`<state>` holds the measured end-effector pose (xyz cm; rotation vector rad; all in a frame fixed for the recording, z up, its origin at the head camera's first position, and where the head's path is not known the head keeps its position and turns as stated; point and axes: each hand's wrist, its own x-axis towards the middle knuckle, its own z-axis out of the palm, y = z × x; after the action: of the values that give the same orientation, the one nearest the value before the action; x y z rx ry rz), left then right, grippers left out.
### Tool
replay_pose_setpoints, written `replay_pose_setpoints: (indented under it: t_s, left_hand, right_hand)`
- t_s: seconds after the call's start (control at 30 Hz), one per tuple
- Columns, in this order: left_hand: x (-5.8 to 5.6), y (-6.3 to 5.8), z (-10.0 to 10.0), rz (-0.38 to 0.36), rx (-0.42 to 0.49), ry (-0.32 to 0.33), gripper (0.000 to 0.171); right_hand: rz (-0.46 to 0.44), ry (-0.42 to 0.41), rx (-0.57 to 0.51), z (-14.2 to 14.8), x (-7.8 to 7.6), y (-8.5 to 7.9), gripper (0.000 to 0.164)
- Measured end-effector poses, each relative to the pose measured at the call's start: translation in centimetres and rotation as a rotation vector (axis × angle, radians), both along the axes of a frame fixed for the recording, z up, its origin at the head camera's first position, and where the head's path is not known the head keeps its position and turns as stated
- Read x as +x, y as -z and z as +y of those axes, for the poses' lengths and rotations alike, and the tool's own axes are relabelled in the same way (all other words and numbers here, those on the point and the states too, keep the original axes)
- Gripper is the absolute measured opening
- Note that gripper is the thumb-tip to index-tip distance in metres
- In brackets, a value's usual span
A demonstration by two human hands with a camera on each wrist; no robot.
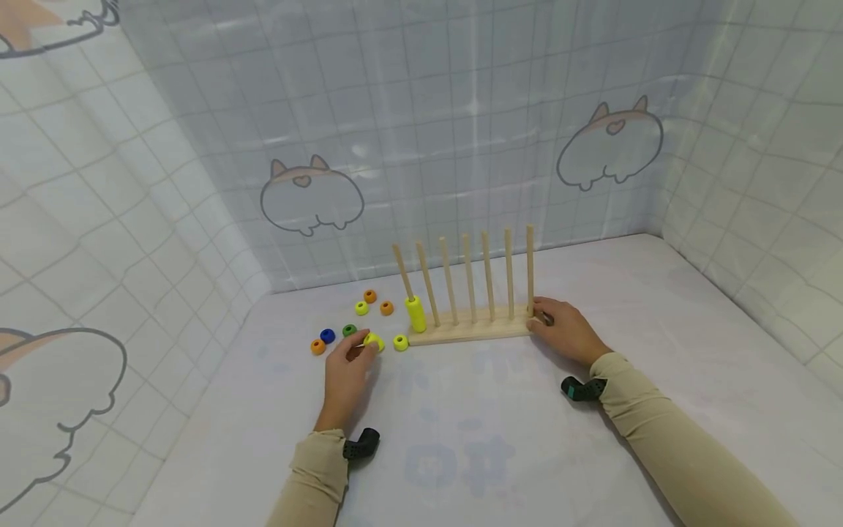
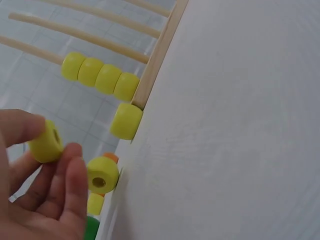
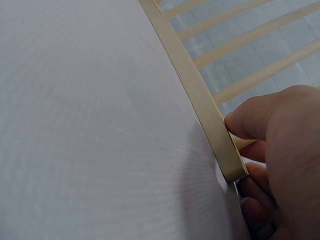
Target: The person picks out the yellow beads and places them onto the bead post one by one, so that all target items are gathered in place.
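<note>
My left hand (image 1: 347,373) pinches a yellow bead (image 2: 46,145) between thumb and finger, just above the table. Close by its fingertips in the left wrist view lies another yellow bead (image 2: 103,175) with its hole showing. A further yellow bead (image 1: 400,342) rests beside the left end of the wooden peg rack (image 1: 474,331). Several yellow beads (image 1: 415,314) are stacked on the rack's leftmost peg; the other pegs are bare. At the opposite end, my right hand (image 1: 566,331) grips the base, with the thumb on its near side.
Left of the rack lie loose beads: orange (image 1: 370,296), orange (image 1: 386,308), yellow (image 1: 361,307), green (image 1: 350,331), blue (image 1: 327,336) and orange (image 1: 318,347). A tiled-pattern sheet (image 1: 421,146) rises behind and on both sides of the white tabletop (image 1: 474,424).
</note>
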<state>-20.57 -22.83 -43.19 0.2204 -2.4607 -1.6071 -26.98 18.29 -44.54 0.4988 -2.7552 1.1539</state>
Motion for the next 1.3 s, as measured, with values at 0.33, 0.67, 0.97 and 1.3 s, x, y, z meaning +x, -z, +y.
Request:
replay_pose_setpoints:
  t_s: [0.33, 0.67, 0.97, 1.3]
  left_hand:
    - [-1.1, -1.0, 0.5, -0.021, 0.141, 0.037, 0.047]
    - [-2.0, -2.4, 1.8, -0.049, 0.251, 0.034, 0.044]
    - [-3.0, -3.0, 2.8, -0.056, 0.501, -0.014, 0.047]
    - [-3.3, -4.1, 3.0, -0.025, 0.576, 0.035, 0.041]
  right_hand:
    - [-0.006, 0.009, 0.005, 0.1, 0.1, -0.1, 0.047]
    - [-0.027, 0.015, 0.012, 0.0, 0.0, -0.2, 0.047]
    - [-0.008, 0.004, 0.008, -0.1, -0.2, -0.1, 0.045]
    - [-0.009, 0.009, 0.001, 0.0, -0.1, 0.0, 0.045]
